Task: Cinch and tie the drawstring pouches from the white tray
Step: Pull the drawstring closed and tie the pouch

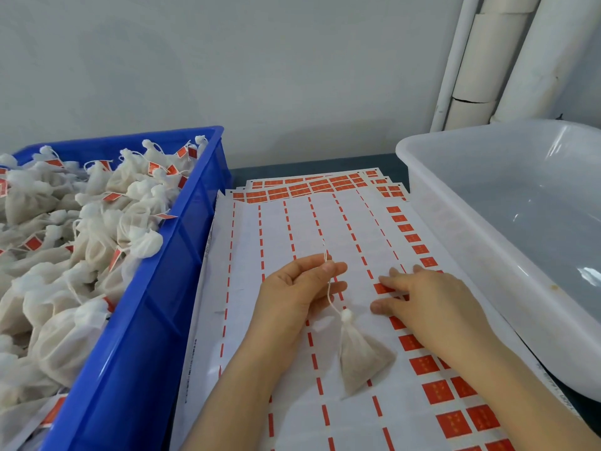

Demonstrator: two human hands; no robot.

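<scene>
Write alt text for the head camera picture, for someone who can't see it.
The left hand pinches the string of a small cinched pouch over a sheet of red stickers, which the right hand touches. A blue crate heaped with tagged pouches stands to the left, a white tray to the right.

Cinched pale pouch point(361, 356); white tray point(455, 219) to right

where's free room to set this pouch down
Free: the sticker sheet between the blue crate and the left hand, the sheet beyond both hands, and the visible floor of the white tray. Crowded: the crate, heaped with pouches; the right hand covers the sheet beside the tray.
</scene>
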